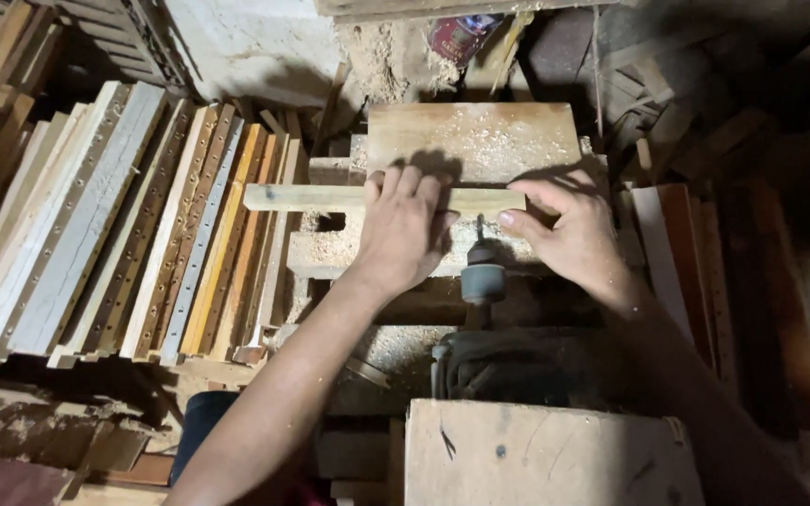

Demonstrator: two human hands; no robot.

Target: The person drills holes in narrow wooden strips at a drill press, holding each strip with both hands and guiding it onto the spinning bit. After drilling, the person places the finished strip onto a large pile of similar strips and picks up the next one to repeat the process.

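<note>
A pale wooden slat [311, 198] lies crosswise on a small sawdust-covered wooden work table [475, 136]. My left hand [403, 230] presses flat on the slat's middle, fingers over its top. My right hand [572, 230] grips the slat's right end with thumb and fingers. Between both hands a drill bit in a grey chuck [483, 275] points at the slat's near edge. The motor [494, 365] behind the chuck sits dark below it.
A stack of several drilled slats [133, 225] leans at the left. More boards [696, 253] stand at the right. A wooden box [541, 454] is in front. Sawdust heaps and a red can [457, 36] lie at the back.
</note>
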